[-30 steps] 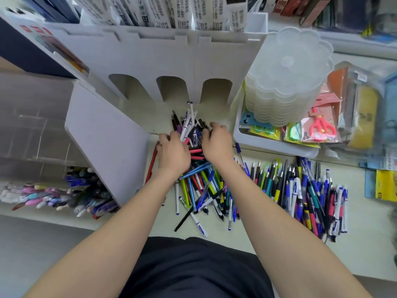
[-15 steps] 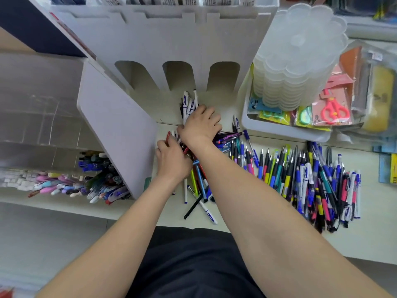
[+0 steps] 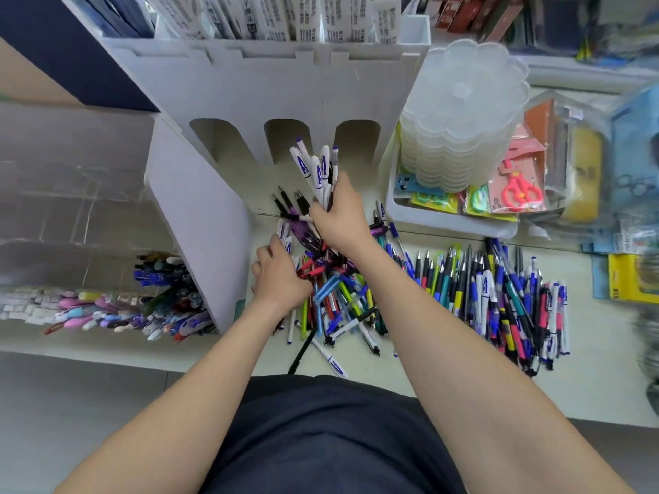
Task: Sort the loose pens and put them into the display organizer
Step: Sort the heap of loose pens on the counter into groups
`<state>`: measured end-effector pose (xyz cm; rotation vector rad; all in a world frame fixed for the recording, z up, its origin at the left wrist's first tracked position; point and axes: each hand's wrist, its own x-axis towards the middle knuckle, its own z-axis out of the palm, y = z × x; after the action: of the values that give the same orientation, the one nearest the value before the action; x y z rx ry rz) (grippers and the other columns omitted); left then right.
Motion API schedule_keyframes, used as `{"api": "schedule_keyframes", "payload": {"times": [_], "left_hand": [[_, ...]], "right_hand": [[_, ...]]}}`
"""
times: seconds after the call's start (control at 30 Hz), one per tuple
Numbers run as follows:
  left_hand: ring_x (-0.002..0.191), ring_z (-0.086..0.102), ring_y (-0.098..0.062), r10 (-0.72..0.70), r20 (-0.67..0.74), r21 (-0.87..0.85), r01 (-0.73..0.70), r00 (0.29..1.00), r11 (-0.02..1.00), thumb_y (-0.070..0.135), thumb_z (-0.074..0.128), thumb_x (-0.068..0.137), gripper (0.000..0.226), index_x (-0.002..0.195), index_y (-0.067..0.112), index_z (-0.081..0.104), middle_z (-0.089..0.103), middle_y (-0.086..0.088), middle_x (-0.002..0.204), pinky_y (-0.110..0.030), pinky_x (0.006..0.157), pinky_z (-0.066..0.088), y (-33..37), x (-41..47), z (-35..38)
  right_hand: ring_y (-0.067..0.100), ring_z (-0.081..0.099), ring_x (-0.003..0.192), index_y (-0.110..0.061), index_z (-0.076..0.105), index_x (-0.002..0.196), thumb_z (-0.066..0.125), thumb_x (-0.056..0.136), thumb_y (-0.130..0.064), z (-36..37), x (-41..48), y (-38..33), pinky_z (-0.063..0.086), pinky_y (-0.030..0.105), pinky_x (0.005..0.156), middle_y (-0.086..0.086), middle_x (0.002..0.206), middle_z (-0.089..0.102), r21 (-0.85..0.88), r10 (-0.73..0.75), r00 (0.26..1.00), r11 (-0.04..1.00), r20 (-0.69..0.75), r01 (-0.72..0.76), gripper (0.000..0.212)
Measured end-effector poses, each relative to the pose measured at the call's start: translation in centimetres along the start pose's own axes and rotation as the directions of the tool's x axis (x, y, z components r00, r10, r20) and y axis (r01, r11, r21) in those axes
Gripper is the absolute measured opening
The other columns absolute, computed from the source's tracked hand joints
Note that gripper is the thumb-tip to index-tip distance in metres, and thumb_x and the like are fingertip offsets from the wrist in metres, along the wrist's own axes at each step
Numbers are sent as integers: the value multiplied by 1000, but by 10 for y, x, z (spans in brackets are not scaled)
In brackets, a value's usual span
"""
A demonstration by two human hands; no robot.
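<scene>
A pile of loose pens [image 3: 335,297] in many colours lies on the shelf in front of me. My right hand [image 3: 340,217] grips a bunch of white pens with blue lettering [image 3: 315,171], their ends fanned upward toward the arched slots of the white display organizer [image 3: 285,90]. My left hand [image 3: 280,278] lies on the pile's left edge, fingers curled round a few white pens [image 3: 287,240]. A second spread of pens [image 3: 499,294] is laid out in a row to the right.
A white divider panel [image 3: 199,222] stands left of the pile, with more pens and markers [image 3: 142,308] behind it. A stack of clear plastic containers [image 3: 460,115] sits in a white tray [image 3: 445,222] with packaged scissors [image 3: 520,190] at the right.
My right hand has lifted off the pile with a bunch of white pens and raised them toward the organizer's slots. My left hand stayed at the pile's left edge.
</scene>
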<state>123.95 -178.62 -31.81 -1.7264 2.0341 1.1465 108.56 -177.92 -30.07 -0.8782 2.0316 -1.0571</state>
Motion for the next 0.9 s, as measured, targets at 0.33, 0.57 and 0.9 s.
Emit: {"api": "schedule_keyframes", "payload": {"times": [0.33,0.57,0.9], "left_hand": [[138,29,-42,-24,-4,-71,23,1000,997,11,70,86,104,168,27,7,23,-11,161,-44,104,39,4,-14,17],[145,22,-40,53,22,-135,-50,998,990,2,55,88,96,167,33,11,17,-6,166,-50,116,34,7,-27,26],[141,24,-38,58,-2,-109,-58,998,992,20,74,77,100,157,26,15,16,-3,155,-51,112,40,-4,-48,34]], "right_hand": [[19,53,68,-23,49,112,61,104,-13,-63,-74,-12,52,32,62,11,88,57,209,-60,942,969,-331,135,18],[23,63,87,-16,48,123,61,100,-11,-68,-95,58,53,38,72,3,99,64,-2,150,898,986,-414,-166,28],[34,38,136,-4,38,155,69,100,-22,-33,-118,91,36,43,113,17,146,45,-275,235,931,909,-280,-312,65]]}}
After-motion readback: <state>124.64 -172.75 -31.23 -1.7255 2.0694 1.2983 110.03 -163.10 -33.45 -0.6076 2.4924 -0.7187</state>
